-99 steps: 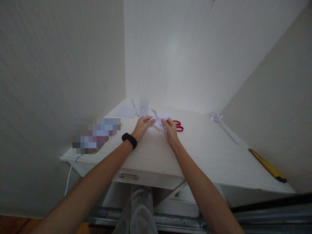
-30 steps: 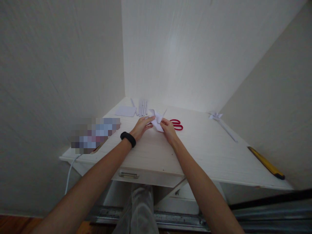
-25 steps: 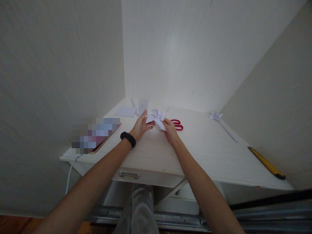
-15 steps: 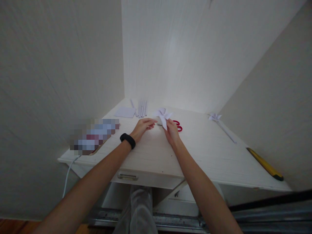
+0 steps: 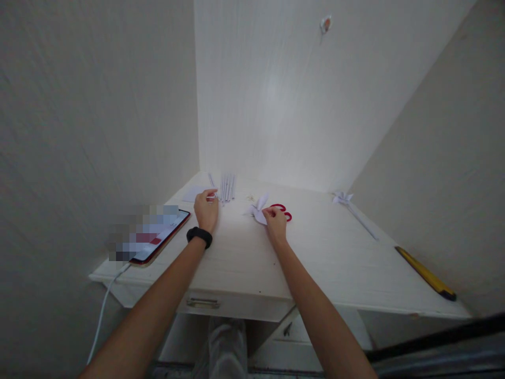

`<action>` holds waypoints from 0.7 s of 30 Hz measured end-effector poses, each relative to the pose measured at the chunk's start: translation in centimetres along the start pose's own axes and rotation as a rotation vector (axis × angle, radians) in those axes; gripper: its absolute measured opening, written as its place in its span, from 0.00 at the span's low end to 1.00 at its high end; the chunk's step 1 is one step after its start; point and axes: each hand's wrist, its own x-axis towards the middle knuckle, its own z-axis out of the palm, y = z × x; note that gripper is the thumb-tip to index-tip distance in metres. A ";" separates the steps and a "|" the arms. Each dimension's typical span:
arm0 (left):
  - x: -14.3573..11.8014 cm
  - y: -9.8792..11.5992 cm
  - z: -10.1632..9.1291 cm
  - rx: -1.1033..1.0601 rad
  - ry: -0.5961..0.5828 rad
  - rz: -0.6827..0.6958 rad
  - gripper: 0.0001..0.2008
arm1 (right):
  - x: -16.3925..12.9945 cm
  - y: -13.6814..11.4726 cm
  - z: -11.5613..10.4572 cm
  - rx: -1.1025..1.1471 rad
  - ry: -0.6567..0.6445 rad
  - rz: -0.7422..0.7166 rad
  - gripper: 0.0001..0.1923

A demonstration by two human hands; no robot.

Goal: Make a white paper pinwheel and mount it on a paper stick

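Observation:
A white folded paper pinwheel point(image 5: 260, 209) is pinched between the thumb and fingers of my right hand point(image 5: 276, 222), low over the desk. Red-handled scissors point(image 5: 279, 206) lie just behind that hand, their blades hidden. My left hand point(image 5: 206, 208) is at the back left, its fingers closed around the lower end of a thin rolled paper stick point(image 5: 212, 179). Beside it, to the right, several more paper sticks point(image 5: 228, 187) lie side by side. A sheet of white paper point(image 5: 191, 193) is partly covered by my left hand.
On the left lies a phone point(image 5: 165, 237) with a white cable point(image 5: 103, 310). A finished paper pinwheel on a stick point(image 5: 361, 220) rests at the right. A yellow and black cutter point(image 5: 426, 273) lies along the right wall. Walls enclose the white desk point(image 5: 315, 258).
My left hand has moved left, away from the pinwheel, to the paper stick. My right hand still holds the pinwheel, now tilted differently. The view has shifted slightly upward.

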 end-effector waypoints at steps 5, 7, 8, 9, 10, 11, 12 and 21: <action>0.7 0.1 0.6 0.280 -0.140 0.101 0.13 | 0.0 0.0 0.0 -0.036 0.023 -0.018 0.08; 0.8 0.4 1.1 0.409 -0.232 0.129 0.11 | 0.0 0.1 0.1 -0.044 0.030 -0.036 0.08; 0.9 0.6 1.3 0.472 -0.281 0.130 0.10 | 0.0 0.1 0.1 -0.046 0.033 -0.044 0.08; 1.0 0.7 1.6 0.530 -0.327 0.124 0.09 | 0.0 0.1 0.1 -0.048 0.035 -0.052 0.08; 1.0 0.8 1.9 0.582 -0.365 0.114 0.09 | 0.0 0.1 0.1 -0.049 0.038 -0.059 0.08; 1.0 0.8 2.1 0.624 -0.392 0.105 0.09 | 0.0 0.1 0.1 -0.050 0.041 -0.064 0.08; 1.0 0.8 2.3 0.658 -0.410 0.102 0.09 | 0.0 0.1 0.2 -0.050 0.043 -0.068 0.08; 1.5 0.2 2.7 0.735 -0.403 0.099 0.14 | -0.1 -0.3 0.3 -0.062 0.064 -0.099 0.08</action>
